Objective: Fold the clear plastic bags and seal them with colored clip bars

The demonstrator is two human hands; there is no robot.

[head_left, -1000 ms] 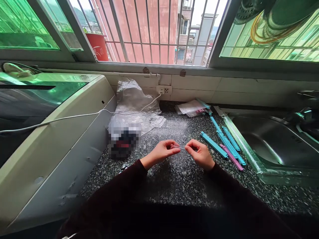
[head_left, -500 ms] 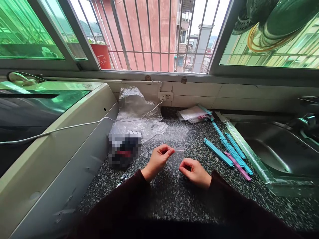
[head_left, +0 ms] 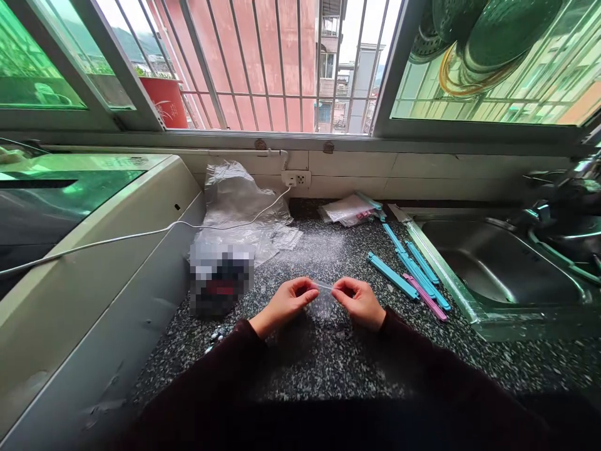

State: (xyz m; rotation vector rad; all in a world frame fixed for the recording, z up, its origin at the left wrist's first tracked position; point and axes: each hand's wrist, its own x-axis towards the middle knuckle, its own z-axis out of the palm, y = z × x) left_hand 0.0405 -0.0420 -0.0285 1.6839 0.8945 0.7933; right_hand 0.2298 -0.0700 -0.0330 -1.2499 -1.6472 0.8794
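Left hand (head_left: pixel 287 302) and right hand (head_left: pixel 360 303) each have fingertips pinched on an end of a little clear plastic bag (head_left: pixel 323 286), stretched between them over the speckled counter (head_left: pixel 323 369). Off to the right there's a bunch of blue strips (head_left: pixel 393 276) plus a pink strip (head_left: pixel 426 298), near the metal sink (head_left: pixel 493 263). Further back, some crumpled clear plastic (head_left: pixel 237 200) sits near the wall socket (head_left: pixel 300 180).
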